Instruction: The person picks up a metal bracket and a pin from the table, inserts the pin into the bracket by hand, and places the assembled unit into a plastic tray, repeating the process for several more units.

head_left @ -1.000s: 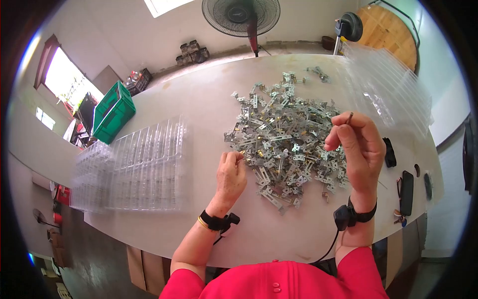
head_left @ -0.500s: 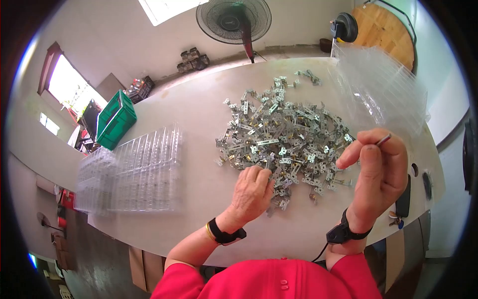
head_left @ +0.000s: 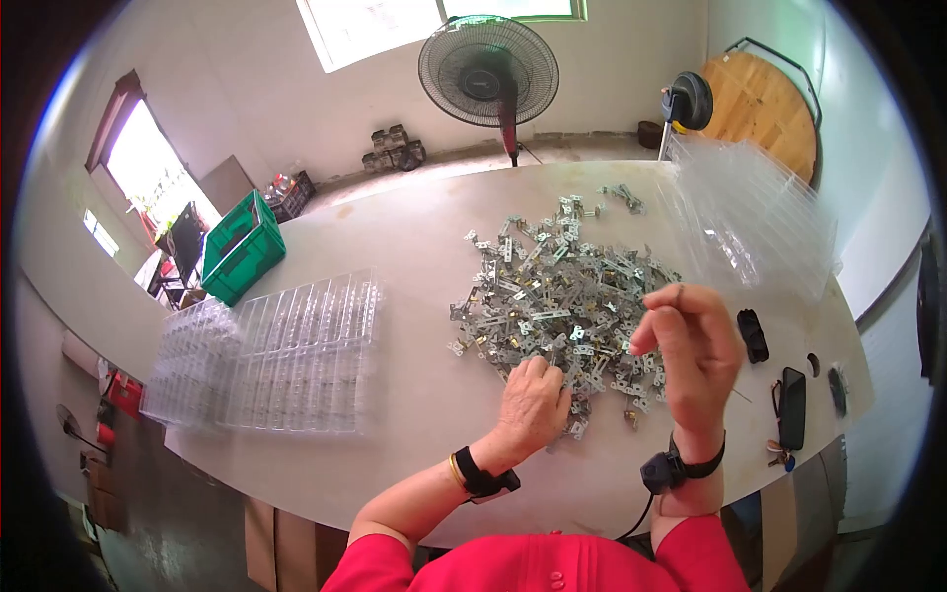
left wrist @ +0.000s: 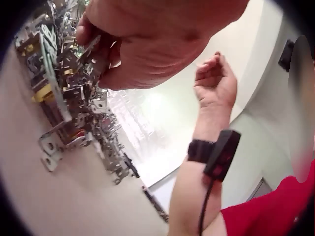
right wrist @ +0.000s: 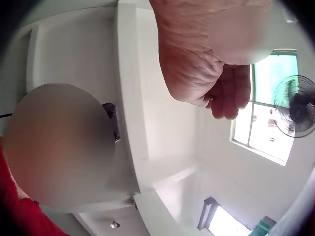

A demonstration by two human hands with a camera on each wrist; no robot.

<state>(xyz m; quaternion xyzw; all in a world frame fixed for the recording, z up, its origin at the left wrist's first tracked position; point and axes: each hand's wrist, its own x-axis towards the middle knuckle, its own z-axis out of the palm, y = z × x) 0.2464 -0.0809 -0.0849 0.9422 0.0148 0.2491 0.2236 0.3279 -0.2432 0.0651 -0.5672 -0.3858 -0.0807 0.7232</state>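
A heap of small metal brackets (head_left: 552,286), some with brass-coloured parts, covers the middle of the table. At its near edge my left hand (head_left: 533,405) reaches in with bent fingers. The left wrist view shows it pinching a metal bracket (left wrist: 89,49) between thumb and fingers, close against the heap. My right hand (head_left: 698,360) is raised at the heap's right side, fingers curled. Between its thumb and fingers is a small thin dark rod (head_left: 680,294), mostly covered by the hand. The right wrist view shows only the underside of that hand.
Clear plastic trays (head_left: 301,355) are stacked at the left, and more clear trays (head_left: 755,212) lie at the back right. Beyond the left stack stands a green crate (head_left: 244,252). A black case (head_left: 752,335) and a phone (head_left: 792,409) lie at the right.
My left hand has moved right from the heap's left edge to its near edge. My right hand stays raised with the rod, shifting slightly. The head view has tilted up.
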